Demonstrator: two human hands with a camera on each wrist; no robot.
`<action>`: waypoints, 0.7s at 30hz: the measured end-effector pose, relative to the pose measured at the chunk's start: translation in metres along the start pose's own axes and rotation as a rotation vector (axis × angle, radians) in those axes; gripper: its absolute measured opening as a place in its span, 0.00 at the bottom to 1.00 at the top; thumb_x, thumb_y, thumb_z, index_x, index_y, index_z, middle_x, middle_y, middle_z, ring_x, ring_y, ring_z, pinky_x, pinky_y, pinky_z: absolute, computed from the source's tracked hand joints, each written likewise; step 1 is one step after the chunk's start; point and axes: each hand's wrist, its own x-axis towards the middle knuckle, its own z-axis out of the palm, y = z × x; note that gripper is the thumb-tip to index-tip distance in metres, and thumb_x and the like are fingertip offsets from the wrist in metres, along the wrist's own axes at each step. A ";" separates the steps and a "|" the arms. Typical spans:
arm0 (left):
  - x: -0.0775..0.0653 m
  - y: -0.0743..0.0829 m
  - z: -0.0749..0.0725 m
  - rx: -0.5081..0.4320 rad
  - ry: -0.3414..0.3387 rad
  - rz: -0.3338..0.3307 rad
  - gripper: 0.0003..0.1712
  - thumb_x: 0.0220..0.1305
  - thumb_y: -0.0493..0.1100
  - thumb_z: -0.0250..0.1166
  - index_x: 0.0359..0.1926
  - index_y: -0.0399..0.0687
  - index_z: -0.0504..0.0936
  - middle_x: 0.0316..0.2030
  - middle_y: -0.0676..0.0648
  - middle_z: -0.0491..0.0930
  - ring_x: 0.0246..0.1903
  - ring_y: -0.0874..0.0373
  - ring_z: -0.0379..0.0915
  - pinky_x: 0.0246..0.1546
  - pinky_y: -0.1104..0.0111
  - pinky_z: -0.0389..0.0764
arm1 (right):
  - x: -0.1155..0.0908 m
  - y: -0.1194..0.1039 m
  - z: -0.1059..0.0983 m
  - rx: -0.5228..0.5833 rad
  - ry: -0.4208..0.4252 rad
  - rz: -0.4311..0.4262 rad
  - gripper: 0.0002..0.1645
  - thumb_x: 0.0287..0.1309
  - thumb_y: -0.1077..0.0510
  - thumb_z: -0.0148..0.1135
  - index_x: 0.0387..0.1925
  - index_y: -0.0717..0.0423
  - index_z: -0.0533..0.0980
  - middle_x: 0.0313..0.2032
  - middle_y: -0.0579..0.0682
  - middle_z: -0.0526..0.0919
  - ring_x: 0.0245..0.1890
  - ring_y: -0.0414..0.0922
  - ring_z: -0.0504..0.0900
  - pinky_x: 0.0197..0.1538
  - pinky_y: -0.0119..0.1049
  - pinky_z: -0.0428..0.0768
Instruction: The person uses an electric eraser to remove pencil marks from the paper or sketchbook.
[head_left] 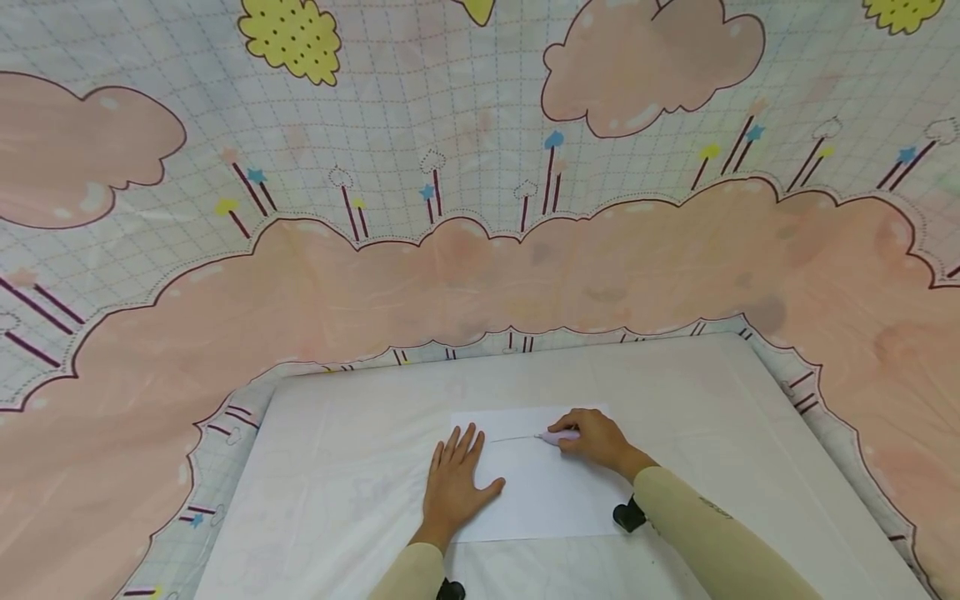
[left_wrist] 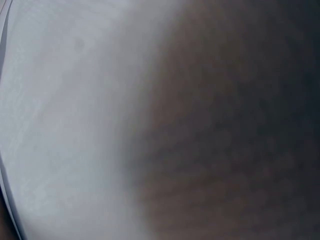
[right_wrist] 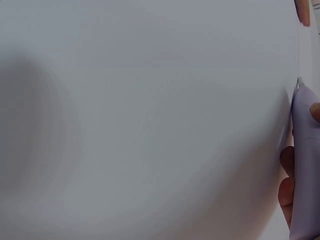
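A white sheet of paper (head_left: 540,500) lies on the white-covered table. My left hand (head_left: 457,487) rests flat on the sheet's left side, fingers spread and thumb out to the right. On the right, my right hand (head_left: 596,440) grips a thick lavender pen-shaped tool (right_wrist: 306,165) with a small narrow tip. That tip touches the paper at the right end of a thin, nearly level line (head_left: 513,438); whether the line is cut or drawn I cannot tell. The left wrist view is mostly blurred. One fingertip (right_wrist: 303,12) shows at the top right of the right wrist view.
White cloth covers the table (head_left: 337,467) on both sides of the paper. Behind it hangs a printed backdrop (head_left: 480,283) with clouds and stars. A dark wrist device (head_left: 628,515) sits under the right sleeve, another (head_left: 452,590) by the left.
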 end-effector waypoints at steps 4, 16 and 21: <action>-0.001 0.000 0.002 -0.004 0.022 0.009 0.51 0.57 0.75 0.56 0.74 0.54 0.62 0.75 0.52 0.56 0.76 0.50 0.46 0.75 0.51 0.49 | 0.001 0.000 0.004 -0.005 0.001 0.001 0.14 0.51 0.61 0.71 0.42 0.47 0.87 0.41 0.41 0.86 0.44 0.42 0.82 0.51 0.43 0.81; -0.003 0.004 -0.001 -0.017 -0.001 -0.004 0.51 0.57 0.75 0.55 0.74 0.55 0.62 0.76 0.52 0.55 0.76 0.51 0.44 0.75 0.51 0.48 | 0.004 -0.007 0.007 0.000 -0.001 -0.013 0.13 0.51 0.61 0.71 0.41 0.48 0.87 0.40 0.42 0.86 0.42 0.42 0.82 0.51 0.46 0.81; -0.003 0.002 0.002 0.000 0.018 -0.002 0.51 0.57 0.75 0.55 0.74 0.55 0.62 0.75 0.52 0.56 0.76 0.51 0.45 0.75 0.51 0.49 | 0.004 -0.006 0.006 -0.011 -0.009 -0.007 0.14 0.51 0.61 0.72 0.41 0.47 0.87 0.41 0.42 0.86 0.44 0.43 0.82 0.52 0.46 0.81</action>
